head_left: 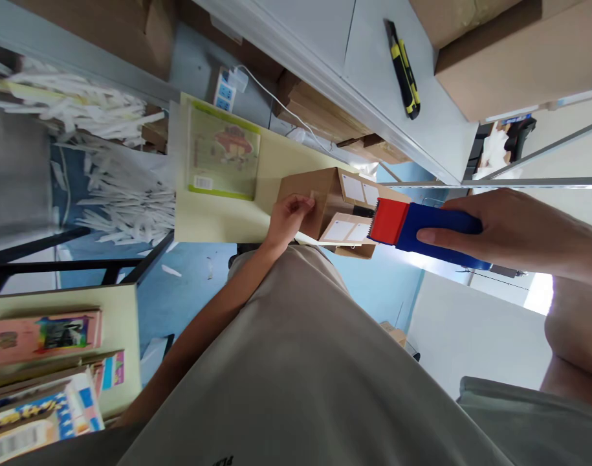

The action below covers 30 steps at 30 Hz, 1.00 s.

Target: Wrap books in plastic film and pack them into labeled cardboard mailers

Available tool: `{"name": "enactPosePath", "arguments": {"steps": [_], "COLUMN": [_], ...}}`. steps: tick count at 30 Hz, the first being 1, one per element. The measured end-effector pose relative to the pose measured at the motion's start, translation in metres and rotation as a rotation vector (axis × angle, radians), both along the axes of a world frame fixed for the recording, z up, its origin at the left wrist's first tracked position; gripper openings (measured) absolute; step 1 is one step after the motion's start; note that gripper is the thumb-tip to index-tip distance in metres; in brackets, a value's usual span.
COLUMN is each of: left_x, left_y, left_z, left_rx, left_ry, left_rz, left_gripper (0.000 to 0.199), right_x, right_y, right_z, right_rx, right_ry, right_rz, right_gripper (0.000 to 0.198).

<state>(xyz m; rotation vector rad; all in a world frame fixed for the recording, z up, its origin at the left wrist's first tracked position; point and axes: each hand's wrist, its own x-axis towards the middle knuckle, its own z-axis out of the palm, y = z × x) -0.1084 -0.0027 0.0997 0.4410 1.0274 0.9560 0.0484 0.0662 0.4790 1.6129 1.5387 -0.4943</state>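
Note:
A brown cardboard box (pixel 303 183) stands on the pale yellow tabletop, with white labels (pixel 352 188) on its flaps and a dark gap between them. My left hand (pixel 285 222) has its fingers curled together, the tips against the box's near face beside a small shiny patch that looks like tape. Whatever those fingertips pinch is hidden. My right hand (pixel 475 223) is wrapped round a blue and red tape dispenser (pixel 424 226). The dispenser's toothed red end is right at the labelled flaps; I cannot tell whether it touches them.
A clear green-edged plastic case (pixel 222 152) lies on the table (pixel 218 217). A yellow and black utility knife (pixel 403 71) rests on the grey shelf (pixel 373 39), near large cartons (pixel 519 58). Paper strips (pixel 125 194) fill the left side, above packaged goods (pixel 43 333). A power strip (pixel 224 90) sits behind.

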Motion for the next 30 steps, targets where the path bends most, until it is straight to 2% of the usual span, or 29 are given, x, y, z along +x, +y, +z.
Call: {"name": "enactPosePath", "arguments": {"steps": [3, 5, 9, 12, 13, 15, 18, 22, 24, 30], "left_x": [0.004, 0.004, -0.003, -0.019, -0.025, -0.034, -0.033, -0.019, -0.014, -0.008], "left_y": [-0.001, -0.004, -0.008, -0.004, 0.000, 0.011, 0.029, 0.046, 0.050, 0.052], "left_z": [0.000, 0.001, 0.000, 0.004, 0.008, 0.022, 0.044, 0.054, 0.050, 0.042], "left_rx": [0.063, 0.110, 0.166, 0.295, 0.390, 0.606, 0.835, 0.915, 0.902, 0.871], "left_ry": [0.115, 0.224, 0.429, 0.463, 0.439, 0.387, 0.387, 0.398, 0.408, 0.450], "left_rz": [0.009, 0.008, -0.006, -0.012, -0.039, -0.138, -0.302, -0.367, -0.360, -0.408], "left_gripper": [0.033, 0.032, 0.028, 0.059, 0.070, 0.079, 0.063, 0.028, 0.024, 0.032], "right_x": [-0.005, -0.009, -0.015, -0.018, -0.019, -0.020, -0.022, -0.025, -0.026, -0.027], "right_y": [0.002, 0.003, 0.006, 0.006, 0.005, 0.004, 0.002, -0.001, -0.002, 0.000], "right_z": [-0.003, -0.003, -0.003, -0.003, -0.003, -0.003, -0.002, -0.003, -0.004, -0.007], "right_rx": [-0.065, -0.059, -0.084, -0.100, -0.100, -0.098, -0.095, -0.057, -0.038, -0.023], "right_ry": [-0.021, -0.016, 0.024, 0.020, 0.014, 0.003, -0.006, -0.009, -0.026, -0.037], "right_rz": [-0.070, -0.088, -0.088, -0.088, -0.085, -0.078, -0.039, 0.046, 0.068, 0.062], "right_gripper": [0.093, 0.092, 0.082, 0.082, 0.083, 0.085, 0.086, 0.089, 0.087, 0.087]}}
